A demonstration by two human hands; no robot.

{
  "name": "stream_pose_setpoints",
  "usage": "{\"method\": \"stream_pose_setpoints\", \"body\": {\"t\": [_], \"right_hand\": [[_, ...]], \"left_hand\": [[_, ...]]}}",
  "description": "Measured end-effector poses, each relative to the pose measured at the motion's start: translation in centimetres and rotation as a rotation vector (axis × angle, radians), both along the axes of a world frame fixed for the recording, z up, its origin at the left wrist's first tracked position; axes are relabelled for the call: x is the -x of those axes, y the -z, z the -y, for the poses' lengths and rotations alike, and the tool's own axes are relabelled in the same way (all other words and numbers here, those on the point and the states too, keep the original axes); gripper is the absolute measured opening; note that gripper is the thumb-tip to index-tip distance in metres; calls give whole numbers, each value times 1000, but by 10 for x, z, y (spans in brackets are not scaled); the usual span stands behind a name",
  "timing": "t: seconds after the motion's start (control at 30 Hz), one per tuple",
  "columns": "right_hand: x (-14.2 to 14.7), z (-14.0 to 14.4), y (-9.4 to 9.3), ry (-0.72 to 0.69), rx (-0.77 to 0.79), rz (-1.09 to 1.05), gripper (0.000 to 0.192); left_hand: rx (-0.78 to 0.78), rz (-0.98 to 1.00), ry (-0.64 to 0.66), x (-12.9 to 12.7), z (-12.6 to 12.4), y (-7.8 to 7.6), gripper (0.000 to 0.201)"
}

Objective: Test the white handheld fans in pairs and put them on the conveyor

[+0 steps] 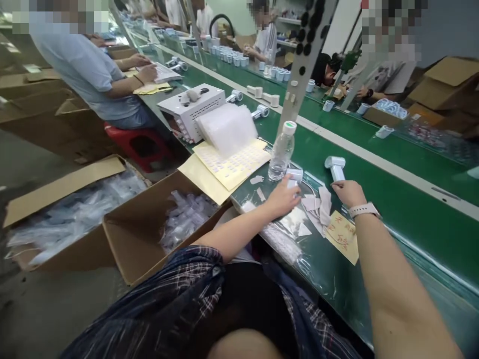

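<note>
My left hand (pixel 284 198) is closed round a white device shaped like a small hair dryer (pixel 295 174), its barrel showing above the fingers. At the edge of the green belt, my right hand (pixel 348 193) grips the handle end of a second such device (pixel 336 166), whose barrel points up and away. A clear water bottle (pixel 281 154) with a white cap stands just beyond my left hand. Between my hands lie torn white paper scraps (pixel 318 207). A yellow note with red handwriting (pixel 343 237) is beside my right wrist.
Yellow label sheets (pixel 239 163) lie under a stack of translucent bags (pixel 226 128), next to a white machine (pixel 192 109). Cartons (pixel 130 239) of plastic-wrapped pieces stand at left. A co-worker (pixel 93 75) sits on a red stool (pixel 136 144). More devices (pixel 261 111) line the green belt (pixel 404 199).
</note>
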State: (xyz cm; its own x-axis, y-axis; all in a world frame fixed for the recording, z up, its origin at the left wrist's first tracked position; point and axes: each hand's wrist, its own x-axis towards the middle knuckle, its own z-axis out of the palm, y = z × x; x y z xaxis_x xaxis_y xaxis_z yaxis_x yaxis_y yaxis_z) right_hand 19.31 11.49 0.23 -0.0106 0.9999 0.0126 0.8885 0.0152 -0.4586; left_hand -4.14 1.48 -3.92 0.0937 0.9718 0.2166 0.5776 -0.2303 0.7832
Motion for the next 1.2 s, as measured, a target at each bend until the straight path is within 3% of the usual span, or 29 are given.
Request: {"method": "stream_pose_setpoints", "body": {"t": [0.07,0.13,0.27,0.33,0.4,0.47,0.53,0.6,0.7,0.73,0.8,0.87,0.93,1.03,1.2], "right_hand": [[-24,23,-9,41,-12,-125,16],[-43,55,-18,80,-34,-265,27],[-49,144,-31,89,-90,-505,32],[-32,187,-29,63,-226,-637,27],[-5,223,-22,13,-353,-643,22],[23,249,-11,-38,-436,-535,26],[40,268,-3,-84,-456,-381,33],[38,275,-2,-209,-378,-291,35],[2,255,-8,-310,-107,-309,35],[-13,240,-10,-105,-32,-273,38],[-40,203,-7,358,59,-1,38],[-51,170,0,433,75,60,34],[-46,155,7,379,63,38,26],[-23,171,4,260,61,-81,20],[15,232,-25,94,31,-652,37]], "left_hand": [[0,61,1,13,2,0,24],[4,215,28,24,10,-5,50],[162,906,208,31,46,-25,102],[391,1083,358,25,62,-33,95],[611,1121,489,12,70,-35,69],[717,1168,514,-5,68,-30,59],[734,1241,463,-19,61,-22,66],[757,1283,436,-24,54,-14,75],[751,1320,380,-15,49,-11,72],[734,1335,365,-10,48,-12,71],[684,1350,376,0,49,-19,71],[635,1334,426,7,50,-29,75],[597,1313,461,10,50,-38,82],[563,1298,467,11,45,-48,93],[502,1309,497,2,31,-65,93]]}}
